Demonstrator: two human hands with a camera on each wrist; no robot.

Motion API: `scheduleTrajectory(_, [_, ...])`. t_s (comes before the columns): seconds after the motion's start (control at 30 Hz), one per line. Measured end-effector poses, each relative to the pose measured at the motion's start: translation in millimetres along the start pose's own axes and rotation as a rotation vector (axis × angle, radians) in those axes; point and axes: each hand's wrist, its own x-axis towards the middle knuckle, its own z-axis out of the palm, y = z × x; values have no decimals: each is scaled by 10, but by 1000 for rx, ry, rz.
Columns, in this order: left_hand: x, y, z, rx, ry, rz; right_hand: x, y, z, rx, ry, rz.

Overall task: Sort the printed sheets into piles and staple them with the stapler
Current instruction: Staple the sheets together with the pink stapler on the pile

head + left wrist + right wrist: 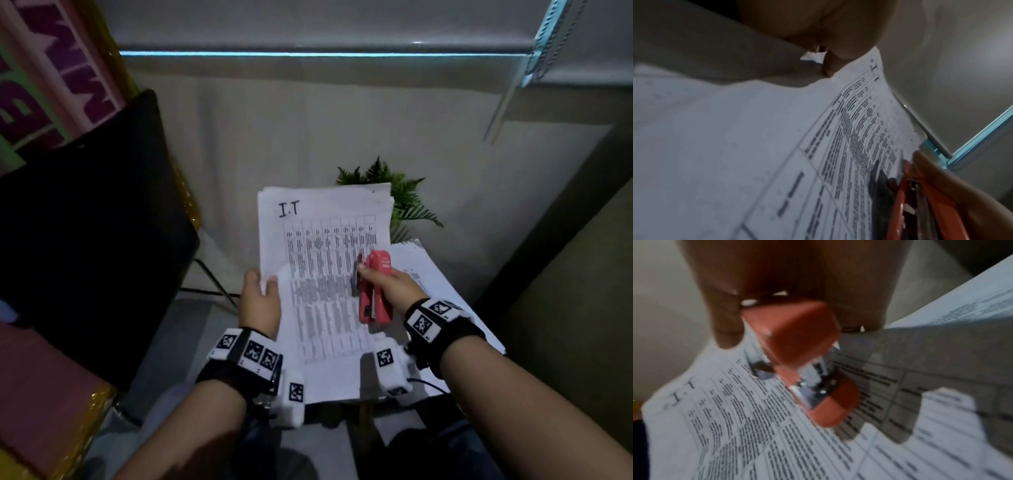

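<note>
A stack of printed sheets (322,260) with a table of small print and a handwritten "I.T" at the top is held up in front of me. My left hand (262,294) pinches its left edge, thumb on top. The same sheets (756,146) fill the left wrist view, under the left thumb (838,53). My right hand (387,284) grips a red stapler (373,287) over the right part of the stack. In the right wrist view the stapler (801,350) hangs just above the sheets (735,426), jaws parted. More printed sheets (435,284) lie below on the right.
A dark chair back (92,233) stands at the left, with a pink printed banner (51,68) behind it. A small green plant (407,195) sits behind the sheets against a grey wall. My knees are below the sheets.
</note>
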Motion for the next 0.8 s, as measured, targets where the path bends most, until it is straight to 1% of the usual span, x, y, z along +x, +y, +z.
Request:
scheduleTrajectory(0.03, [-22, -59, 65, 2, -38, -36, 30, 28, -52, -46, 59, 5])
scheduleTrajectory(0.1, [-61, -125, 173, 1, -142, -105, 118, 104, -196, -312, 156, -23])
scheduleTrajectory(0.17, [-94, -134, 255, 64, -255, -133, 173, 160, -324, -609, 164, 0])
scheduleTrajectory(0.2, [-102, -141, 292, 116, -307, -134, 198, 185, -370, -701, 141, 30])
scheduleTrajectory(0.27, [-105, -180, 363, 211, -384, -129, 263, 245, -424, -789, 108, 93])
scheduleTrajectory(0.33, [-60, -263, 428, 342, -418, -165, 328, 281, -439, -891, 154, 122])
scheduleTrajectory(0.4, [-24, -327, 462, 508, -458, -220, 382, 312, -416, -1076, 227, 96])
scheduleTrajectory(0.43, [-16, -346, 476, 608, -493, -242, 398, 310, -391, -1121, 244, 73])
scheduleTrajectory(0.47, [-2, -363, 488, 710, -517, -254, 428, 312, -365, -1119, 233, 52])
scheduleTrajectory(0.5, [31, -397, 496, 803, -520, -266, 455, 316, -335, -1075, 185, 56])
scheduleTrajectory(0.57, [127, -440, 468, 916, -483, -292, 493, 336, -252, -950, 81, 78])
scheduleTrajectory(0.6, [173, -455, 445, 953, -485, -294, 497, 350, -206, -921, 52, 80])
scheduleTrajectory(0.63, [228, -495, 428, 994, -534, -281, 528, 372, -141, -936, 21, 85])
scheduleTrajectory(0.67, [275, -548, 417, 1045, -622, -241, 575, 408, -62, -968, -7, 77])
scheduleTrajectory(0.73, [303, -622, 424, 1167, -809, -86, 645, 476, 80, -1007, -41, 76])
scheduleTrajectory(0.77, [308, -681, 437, 1212, -883, -9, 687, 529, 157, -1013, -62, 92])
scheduleTrajectory(0.8, [306, -720, 454, 1236, -933, 31, 736, 585, 230, -1020, -75, 101])
